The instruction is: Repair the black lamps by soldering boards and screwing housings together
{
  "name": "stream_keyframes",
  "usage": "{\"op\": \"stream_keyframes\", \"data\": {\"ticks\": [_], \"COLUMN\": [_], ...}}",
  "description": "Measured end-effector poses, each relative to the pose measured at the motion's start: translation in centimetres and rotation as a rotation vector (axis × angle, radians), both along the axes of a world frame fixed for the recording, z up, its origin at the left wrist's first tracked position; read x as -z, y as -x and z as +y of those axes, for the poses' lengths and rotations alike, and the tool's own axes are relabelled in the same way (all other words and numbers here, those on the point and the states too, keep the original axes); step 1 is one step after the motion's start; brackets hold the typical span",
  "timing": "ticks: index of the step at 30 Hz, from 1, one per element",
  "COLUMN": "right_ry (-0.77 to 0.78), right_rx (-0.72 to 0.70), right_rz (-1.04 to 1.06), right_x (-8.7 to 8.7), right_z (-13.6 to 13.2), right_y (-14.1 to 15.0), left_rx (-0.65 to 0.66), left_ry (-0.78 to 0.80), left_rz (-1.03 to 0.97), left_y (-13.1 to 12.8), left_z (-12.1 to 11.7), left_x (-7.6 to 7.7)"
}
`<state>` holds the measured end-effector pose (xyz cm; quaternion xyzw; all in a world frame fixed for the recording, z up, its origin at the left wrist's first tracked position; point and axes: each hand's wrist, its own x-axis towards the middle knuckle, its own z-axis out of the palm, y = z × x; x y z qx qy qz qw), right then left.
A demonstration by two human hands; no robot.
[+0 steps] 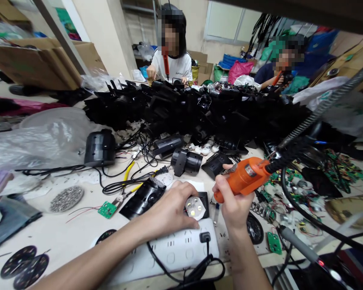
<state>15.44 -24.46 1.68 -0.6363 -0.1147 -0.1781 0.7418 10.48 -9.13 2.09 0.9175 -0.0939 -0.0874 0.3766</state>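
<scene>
My left hand (169, 207) is closed on a small black housing with a white LED module (195, 207) in it, pressing it down just above a white power strip (175, 251). My right hand (233, 201) grips an orange electric screwdriver (245, 177), its tip pointing down beside the module. A black coiled cable (293, 151) runs from the screwdriver up to the right.
A big heap of black plastic housings (199, 106) fills the middle of the table. Loose parts lie around: green circuit boards (107, 209), yellow-handled pliers (125, 189), round discs (66, 198), plastic bags (39, 137). Two people sit working on the far side.
</scene>
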Motion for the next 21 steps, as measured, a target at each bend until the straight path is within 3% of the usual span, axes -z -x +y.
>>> {"op": "stream_keyframes", "data": {"ticks": [8, 21], "right_ry": [-0.003, 0.023], "right_rx": [-0.001, 0.023], "right_rz": [-0.003, -0.035], "right_x": [0.2, -0.1], "right_z": [0.1, 0.2], "right_y": [0.0, 0.3], "left_rx": [-0.031, -0.121], "left_ry": [-0.121, -0.017], "left_rz": [-0.117, -0.151], "left_y": [1.6, 1.9], "left_z": [-1.1, -1.4], "left_x": [0.2, 0.9]}}
